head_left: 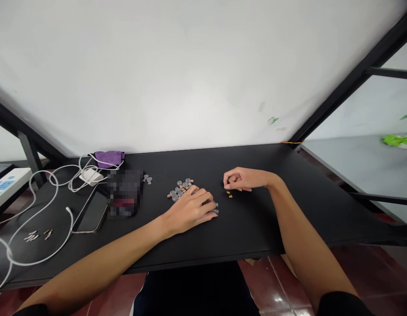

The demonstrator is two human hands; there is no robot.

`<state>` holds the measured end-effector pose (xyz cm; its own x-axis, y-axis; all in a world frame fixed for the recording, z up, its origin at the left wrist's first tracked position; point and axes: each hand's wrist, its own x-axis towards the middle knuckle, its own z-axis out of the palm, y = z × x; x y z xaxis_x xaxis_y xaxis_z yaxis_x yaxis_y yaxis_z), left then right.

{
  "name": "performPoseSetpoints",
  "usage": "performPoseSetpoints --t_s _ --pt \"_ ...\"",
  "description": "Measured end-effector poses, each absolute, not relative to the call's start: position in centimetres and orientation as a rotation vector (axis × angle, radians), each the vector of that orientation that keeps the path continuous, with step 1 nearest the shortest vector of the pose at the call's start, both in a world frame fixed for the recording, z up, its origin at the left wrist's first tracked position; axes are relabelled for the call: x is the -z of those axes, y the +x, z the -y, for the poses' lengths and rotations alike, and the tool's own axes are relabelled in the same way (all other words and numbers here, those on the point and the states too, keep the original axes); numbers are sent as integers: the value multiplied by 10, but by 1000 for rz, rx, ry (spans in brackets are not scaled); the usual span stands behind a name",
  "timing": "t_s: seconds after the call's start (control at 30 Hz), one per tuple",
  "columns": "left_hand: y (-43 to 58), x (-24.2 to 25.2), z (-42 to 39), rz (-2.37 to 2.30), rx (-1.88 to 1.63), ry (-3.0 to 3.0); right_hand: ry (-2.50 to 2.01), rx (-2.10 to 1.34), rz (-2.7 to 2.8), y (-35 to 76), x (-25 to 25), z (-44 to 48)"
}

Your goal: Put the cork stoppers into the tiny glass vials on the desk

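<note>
My left hand (193, 208) is curled over the table with a small clear glass bottle (215, 211) between its thumb and fingers. More glass lies just beyond those fingertips. Behind that hand, partly covered by it, is a pile of little glass bottles (180, 189) with cork stoppers. To the right, my right hand (241, 179) has its thumb and index fingertip pinched together low over the table. Close beneath the pinch lie small tan cork pieces (230, 196). Whatever the right fingertips hold is hidden.
Left of the pile are a few clear glass pieces (147, 179), a blurred-out dark item (125, 193), a phone (91, 211) and a purple cloth (109, 158). White cable (54, 210) loops round a charger (91, 176). Small slim pieces (31, 237) lie near the front left edge.
</note>
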<state>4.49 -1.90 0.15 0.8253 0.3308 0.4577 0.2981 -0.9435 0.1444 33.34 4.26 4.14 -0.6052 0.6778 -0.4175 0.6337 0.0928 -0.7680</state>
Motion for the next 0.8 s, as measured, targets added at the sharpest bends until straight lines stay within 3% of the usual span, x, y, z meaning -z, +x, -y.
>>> performPoseSetpoints --t_s 0.13,0.4,0.67,0.8 --pt "32 -9 12 -718 -864 2832 -1328 -1491 2203 327 -39 -42" --pt "11 -15 0 -911 -676 2828 -1322 -1463 2178 311 -38 -40" --pt "26 -10 10 -919 -622 2849 -1266 -1351 2113 292 -33 -36" --pt "27 -9 11 -842 -757 2767 -1223 -1363 2101 285 -34 -33"
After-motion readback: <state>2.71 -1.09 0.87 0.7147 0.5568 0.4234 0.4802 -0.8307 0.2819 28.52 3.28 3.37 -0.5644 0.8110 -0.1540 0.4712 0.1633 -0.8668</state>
